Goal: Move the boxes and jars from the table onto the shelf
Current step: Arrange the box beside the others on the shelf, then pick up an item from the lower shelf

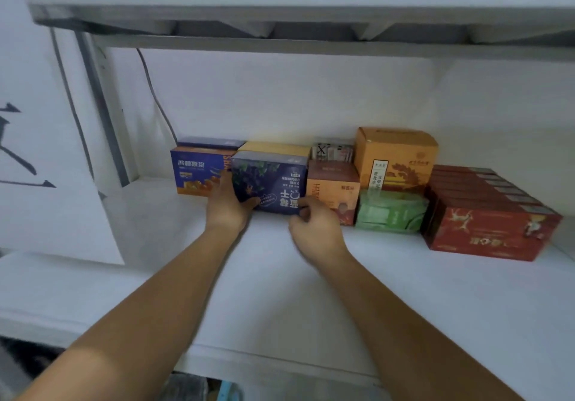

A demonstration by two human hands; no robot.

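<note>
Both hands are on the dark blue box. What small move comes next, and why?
Probably let go and withdraw: the dark blue box seems to rest on the shelf already, between the blue-and-orange box and the brown box, with left hand and right hand gripping it.

The left hand [228, 212] and right hand [315, 229] are bare, as are both forearms.

White shelf [280, 276], row of goods along back wall: blue-and-orange box [196, 173] far left, dark blue box [273, 183] beside it, small orange box [333, 189], green packet [389, 214] before tall orange carton [398, 158], red boxes [485, 220] far right
</note>
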